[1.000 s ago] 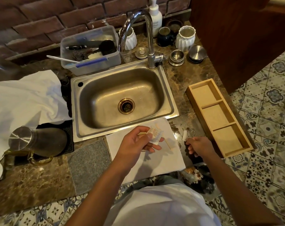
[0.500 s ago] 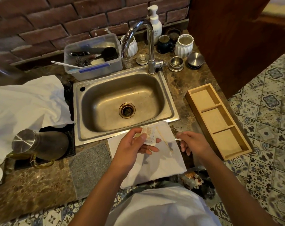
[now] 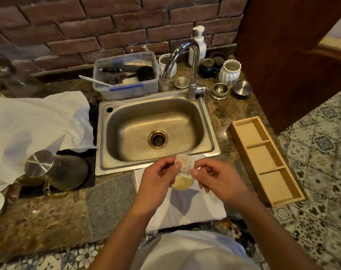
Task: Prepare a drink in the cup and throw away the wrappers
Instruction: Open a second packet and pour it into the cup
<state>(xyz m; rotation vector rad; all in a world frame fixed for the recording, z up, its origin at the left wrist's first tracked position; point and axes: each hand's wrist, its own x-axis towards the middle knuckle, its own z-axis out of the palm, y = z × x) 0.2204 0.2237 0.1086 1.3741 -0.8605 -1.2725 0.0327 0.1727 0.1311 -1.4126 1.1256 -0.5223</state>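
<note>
A small pale sachet [image 3: 183,164] with faint print is held upright just in front of the sink's near rim. My left hand [image 3: 159,178] pinches its left edge and my right hand [image 3: 216,179] pinches its right lower edge. Directly under the sachet stands the cup [image 3: 182,183], mostly hidden by my hands, showing a round surface of light tan liquid. The cup stands on a white cloth [image 3: 187,207] spread on the counter.
The steel sink [image 3: 208,137] with its tap [image 3: 185,61] lies beyond. An empty wooden three-compartment tray [image 3: 242,133] sits right. A steel-lidded kettle [image 3: 54,170] and white cloth [image 3: 35,125] lie left. A bin with wrappers [image 3: 230,230] shows below the counter edge.
My right hand dropped a small torn piece toward the bin, then came up to the sachet; both hands now hold it over the cup. The camera tilted down.
</note>
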